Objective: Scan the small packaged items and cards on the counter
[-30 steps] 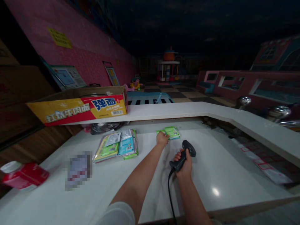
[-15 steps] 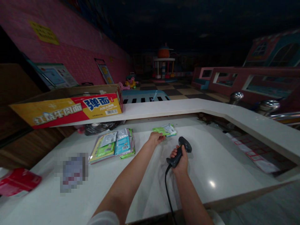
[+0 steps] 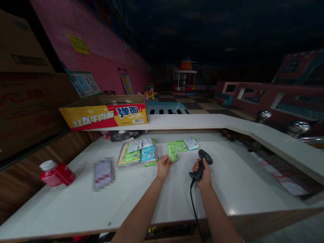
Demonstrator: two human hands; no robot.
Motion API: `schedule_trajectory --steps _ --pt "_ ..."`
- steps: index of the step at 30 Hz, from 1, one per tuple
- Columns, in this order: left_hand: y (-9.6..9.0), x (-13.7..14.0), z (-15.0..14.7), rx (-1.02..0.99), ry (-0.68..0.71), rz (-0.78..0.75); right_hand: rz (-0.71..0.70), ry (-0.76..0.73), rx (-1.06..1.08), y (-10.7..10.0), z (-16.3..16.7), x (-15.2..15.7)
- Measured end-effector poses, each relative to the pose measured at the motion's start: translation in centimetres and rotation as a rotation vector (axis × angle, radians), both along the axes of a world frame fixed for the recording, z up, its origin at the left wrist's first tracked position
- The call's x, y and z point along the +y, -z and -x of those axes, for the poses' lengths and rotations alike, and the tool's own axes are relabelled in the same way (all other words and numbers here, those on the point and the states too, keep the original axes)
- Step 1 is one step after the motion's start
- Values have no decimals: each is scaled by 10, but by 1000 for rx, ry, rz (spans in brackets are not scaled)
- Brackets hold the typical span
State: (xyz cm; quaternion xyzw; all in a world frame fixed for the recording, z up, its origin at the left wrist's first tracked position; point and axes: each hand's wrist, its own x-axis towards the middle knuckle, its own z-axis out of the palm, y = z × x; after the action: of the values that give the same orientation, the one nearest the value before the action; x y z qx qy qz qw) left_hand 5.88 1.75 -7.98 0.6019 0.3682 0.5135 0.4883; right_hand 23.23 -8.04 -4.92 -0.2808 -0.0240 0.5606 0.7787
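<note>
My left hand (image 3: 164, 165) pinches the lower edge of a small green packet (image 3: 173, 151), tilted up from the white counter. Just behind it lie another green packet (image 3: 181, 145) and a silvery-white one (image 3: 191, 143). In my right hand (image 3: 204, 172) is a black handheld barcode scanner (image 3: 199, 168), fingers wrapped round its handle and its head facing up and away; a cable (image 3: 193, 202) runs down from it past the counter edge. Left of my left hand, a pile of flat packets in yellow, green and blue (image 3: 138, 153) rests on the counter.
A red bottle with a white cap (image 3: 57, 173) lies at the left, near a blurred patch (image 3: 103, 173). An open noodle carton (image 3: 108, 116) stands on the raised ledge (image 3: 187, 122). Papers with red frames (image 3: 280, 172) lie under the ledge at right.
My left hand has drawn a green packet toward me and left, away from the others, and lifted it. The scanner stays in my right hand. The view has shifted left.
</note>
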Motion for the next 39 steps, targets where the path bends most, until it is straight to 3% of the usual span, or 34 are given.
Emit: schedule_trajectory --steps 4,11,14,22,27,35,39 --pt "0 3 2 -84 7 18 108 -117 -185 -9 8 -16" --pt "-3 -1 4 -111 12 42 196 -349 -788 -25 27 -71" --pt "-7 -4 3 -118 -2 50 224 -319 -862 -33 33 -86" --pt "-13 -7 2 -24 -112 44 257 -294 -828 -41 38 -95" --pt "-9 -5 0 -139 -20 66 237 -291 -775 -37 37 -91" --pt "-10 -6 0 -127 -30 90 169 -207 -510 -21 25 -33" --pt "-9 -7 0 -108 -41 94 59 -215 -366 -9 14 -12"
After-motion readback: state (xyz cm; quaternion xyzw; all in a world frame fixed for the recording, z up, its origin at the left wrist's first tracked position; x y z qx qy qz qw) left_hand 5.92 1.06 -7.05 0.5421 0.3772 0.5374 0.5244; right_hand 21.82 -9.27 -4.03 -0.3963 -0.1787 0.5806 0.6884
